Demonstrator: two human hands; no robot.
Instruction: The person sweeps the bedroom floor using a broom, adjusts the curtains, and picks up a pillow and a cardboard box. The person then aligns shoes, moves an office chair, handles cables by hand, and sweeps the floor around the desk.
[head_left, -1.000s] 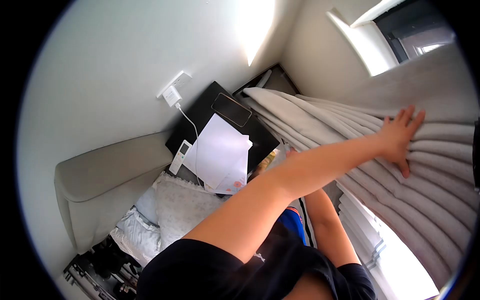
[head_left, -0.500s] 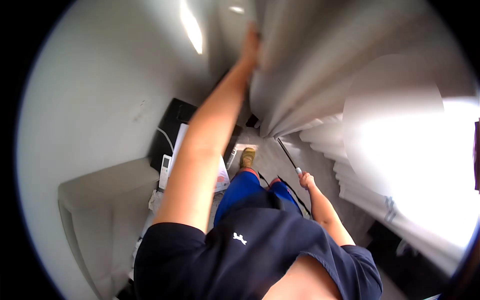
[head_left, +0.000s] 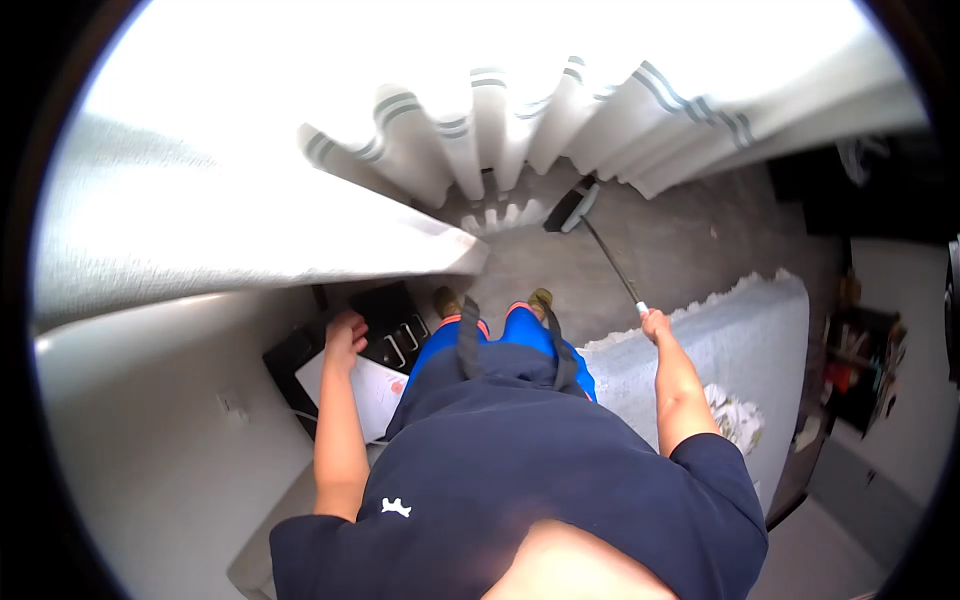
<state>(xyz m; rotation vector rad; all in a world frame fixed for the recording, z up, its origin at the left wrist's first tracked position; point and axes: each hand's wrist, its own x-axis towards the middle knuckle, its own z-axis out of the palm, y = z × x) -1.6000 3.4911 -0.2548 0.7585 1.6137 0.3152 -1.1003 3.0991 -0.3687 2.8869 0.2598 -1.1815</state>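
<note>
My right hand (head_left: 655,325) is closed around the white-tipped end of a broom's (head_left: 615,262) thin dark handle. The broom head (head_left: 571,207), grey with dark bristles, rests on the floor by the hem of the white curtain (head_left: 490,125). Low on the left, my left hand (head_left: 346,333) hangs over a black stand (head_left: 290,352) and a white sheet or box (head_left: 372,392) with a small reddish print. Its fingers are loosely bent and apart, with nothing visible in them.
A wide curtain panel (head_left: 250,230) spreads across the left. On the right stands a bed or couch with a grey-blue cover (head_left: 765,330) and crumpled patterned cloth (head_left: 735,418). Dark shelves (head_left: 865,365) with small items stand farther right. Grey floor (head_left: 530,258) lies before my feet.
My left hand has come down from its raised position at the curtain to beside the black stand. The view has turned toward the window, and the broom head now shows.
</note>
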